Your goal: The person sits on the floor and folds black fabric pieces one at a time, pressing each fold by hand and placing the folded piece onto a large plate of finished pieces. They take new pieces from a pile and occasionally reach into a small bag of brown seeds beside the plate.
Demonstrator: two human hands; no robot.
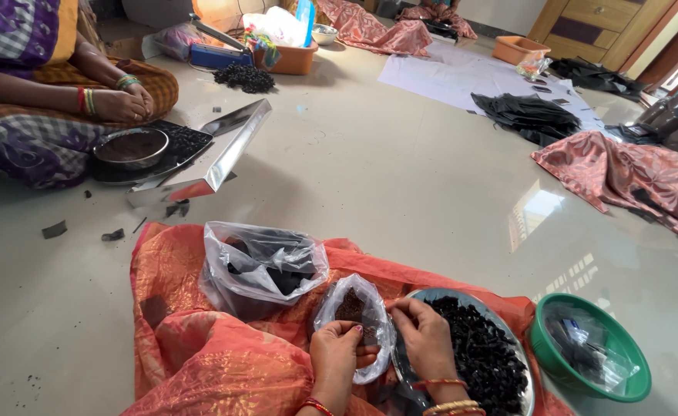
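The person's wrists and arms are cut off by the bottom edge of the view. The left hand (337, 348) pinches the near edge of a small clear bag (357, 314), with fingers closed on the plastic. The right hand (425, 337) is curled at the bag's other edge and holds it there too. The bag sits between the two hands, just left of the round steel plate (431, 296). There is something brown inside it, but it is hard to tell what.

The plate is heaped with small black pieces (481, 354). The right hand covers the plate's left part, and the bottom edge of the view cuts off the plate's near side. Under the plate and the hands lies an orange cloth (192, 339).

Left of the plate, a bigger clear bag (262, 266) lies on the cloth, holding dark things that are crumpled and hard to make out. Just right of the plate is a green bowl (543, 339) with shiny plastic wrappers inside.

Far behind the plate, at the top left, another person sits on the floor (401, 177), with the upper body cut off. That person's hand (119, 104) rests above a small steel bowl (131, 148) on a black scale.

Between the plate and that person, the floor is wide and bare. To the far right of the plate lies a pink cloth (632, 181).
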